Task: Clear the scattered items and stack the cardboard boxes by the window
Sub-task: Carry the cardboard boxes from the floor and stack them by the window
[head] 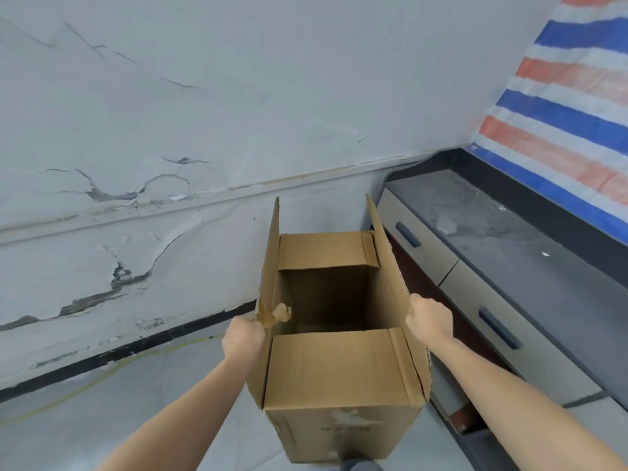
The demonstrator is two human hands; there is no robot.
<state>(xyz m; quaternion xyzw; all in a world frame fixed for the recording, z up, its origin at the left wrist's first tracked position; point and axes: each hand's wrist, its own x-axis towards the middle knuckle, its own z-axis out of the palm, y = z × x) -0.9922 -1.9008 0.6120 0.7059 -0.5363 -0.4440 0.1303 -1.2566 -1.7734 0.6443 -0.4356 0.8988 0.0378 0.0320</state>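
A brown cardboard box (339, 372) stands upright in front of me, top open, with its two long flaps raised and its two short flaps folded partly inward. The inside looks dark and I cannot make out any contents. My left hand (243, 336) grips the near end of the left flap, fingers curled over its torn edge. My right hand (430, 317) grips the right flap the same way from outside. Both forearms reach in from the bottom of the view.
A low grey cabinet (509, 239) with two drawers and dark handles runs along the right, close beside the box. Behind it hangs a red, white and blue striped tarp (571, 107). A cracked, peeling white wall (170, 130) stands ahead. Pale floor (119, 396) lies to the left.
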